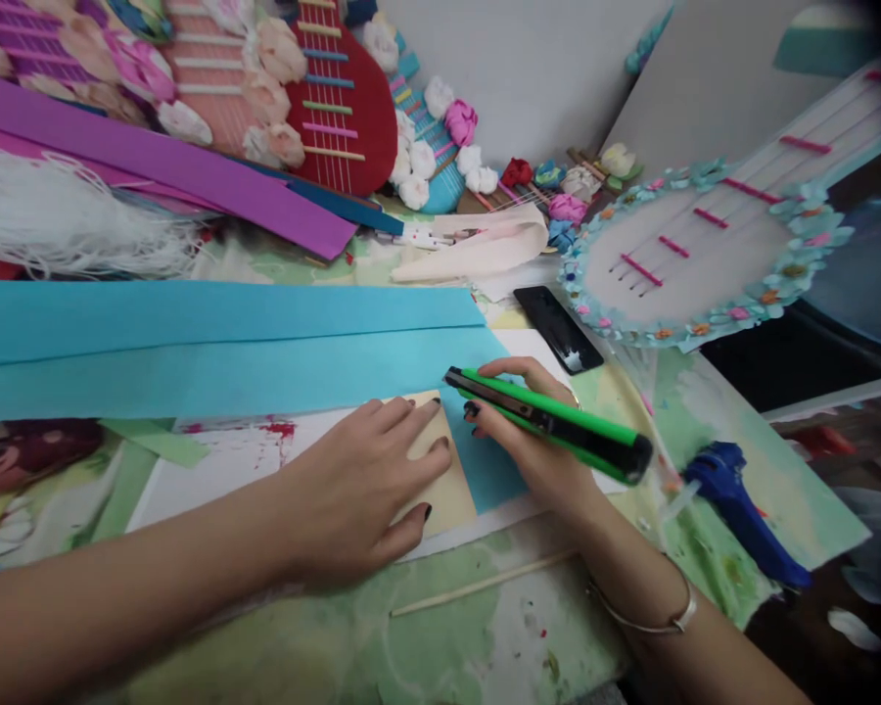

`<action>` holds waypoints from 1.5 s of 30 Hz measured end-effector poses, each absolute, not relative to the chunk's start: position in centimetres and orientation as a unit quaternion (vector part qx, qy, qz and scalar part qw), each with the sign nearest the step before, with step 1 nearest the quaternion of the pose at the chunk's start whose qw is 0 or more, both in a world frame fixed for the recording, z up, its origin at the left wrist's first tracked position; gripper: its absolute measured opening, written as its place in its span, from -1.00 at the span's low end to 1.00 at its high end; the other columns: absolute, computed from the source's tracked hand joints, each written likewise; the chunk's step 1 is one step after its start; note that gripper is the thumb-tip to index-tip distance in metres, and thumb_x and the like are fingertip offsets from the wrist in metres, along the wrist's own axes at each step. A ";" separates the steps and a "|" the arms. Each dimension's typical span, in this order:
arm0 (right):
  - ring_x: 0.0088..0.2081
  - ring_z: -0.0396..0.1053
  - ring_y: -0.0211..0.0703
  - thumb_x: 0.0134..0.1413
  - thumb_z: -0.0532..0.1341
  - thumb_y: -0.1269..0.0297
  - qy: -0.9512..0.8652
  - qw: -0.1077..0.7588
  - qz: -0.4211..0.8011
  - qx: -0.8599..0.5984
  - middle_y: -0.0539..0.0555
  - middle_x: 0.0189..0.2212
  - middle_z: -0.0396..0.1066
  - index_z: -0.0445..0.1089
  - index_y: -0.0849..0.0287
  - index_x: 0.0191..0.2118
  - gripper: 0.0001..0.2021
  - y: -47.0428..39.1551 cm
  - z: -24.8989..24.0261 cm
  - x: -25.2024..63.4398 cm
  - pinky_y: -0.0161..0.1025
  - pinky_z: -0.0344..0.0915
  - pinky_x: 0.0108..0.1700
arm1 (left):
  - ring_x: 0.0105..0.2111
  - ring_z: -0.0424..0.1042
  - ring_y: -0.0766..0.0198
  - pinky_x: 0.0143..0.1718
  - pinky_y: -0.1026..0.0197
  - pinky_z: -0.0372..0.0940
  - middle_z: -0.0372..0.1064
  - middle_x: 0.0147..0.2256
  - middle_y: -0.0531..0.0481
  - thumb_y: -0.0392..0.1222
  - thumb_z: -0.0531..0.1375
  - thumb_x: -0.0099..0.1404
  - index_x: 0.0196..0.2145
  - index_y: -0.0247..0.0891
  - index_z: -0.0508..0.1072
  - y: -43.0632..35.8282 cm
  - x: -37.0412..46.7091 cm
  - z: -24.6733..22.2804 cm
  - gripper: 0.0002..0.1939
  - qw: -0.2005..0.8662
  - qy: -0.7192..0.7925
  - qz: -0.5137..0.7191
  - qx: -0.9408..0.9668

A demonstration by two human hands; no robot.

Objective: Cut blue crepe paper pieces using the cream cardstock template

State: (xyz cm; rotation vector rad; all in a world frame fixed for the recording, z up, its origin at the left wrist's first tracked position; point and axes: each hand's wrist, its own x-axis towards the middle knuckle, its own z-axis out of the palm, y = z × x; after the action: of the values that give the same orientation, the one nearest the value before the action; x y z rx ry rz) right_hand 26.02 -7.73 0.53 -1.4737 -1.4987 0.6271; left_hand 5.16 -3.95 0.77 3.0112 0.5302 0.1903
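Observation:
My left hand (pixel 371 480) lies with fingers spread on a cream-coloured flat card (pixel 451 480), pressing it onto a sheet of blue paper (pixel 495 470). In my right hand (pixel 550 460) is a green and black box cutter (pixel 558 416), gripped between thumb and fingers. Its tip points left, at the blue paper just above the card's upper right corner. Whether the blade is out I cannot tell. The blue paper reaches to the left edge of the view, with a long fold or overlapping strip (pixel 212 318) along it. Beneath lies a white board (pixel 191 480) with red marks.
A thin wooden stick (pixel 485 583) lies in front. A black phone (pixel 558 328) and a blue glue gun (pixel 749 514) are on the right. Behind stand paper-flowered, stringed guitar-like crafts, one red (pixel 345 117), one white (pixel 697 255). White string (pixel 80 215) and purple strips (pixel 191 157) lie at the left.

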 end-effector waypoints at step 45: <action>0.08 0.31 0.11 0.02 0.07 0.55 -0.779 0.128 0.281 -0.546 0.26 0.01 0.30 0.00 0.13 0.00 -0.58 -4.6 2.9 23.0 0.19 0.10 0.17 | 0.13 0.17 -0.19 0.12 -0.36 0.08 0.37 0.03 -0.32 0.02 0.08 0.33 -0.05 -0.28 0.48 -3.7 4.6 -1.1 -0.60 0.030 0.193 0.163 0.967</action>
State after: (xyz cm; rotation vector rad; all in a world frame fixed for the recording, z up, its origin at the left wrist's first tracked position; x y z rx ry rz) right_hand 23.01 -4.55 2.87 -1.5878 -2.2642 0.8182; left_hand 4.59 -3.70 -1.11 2.9821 0.5941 0.5028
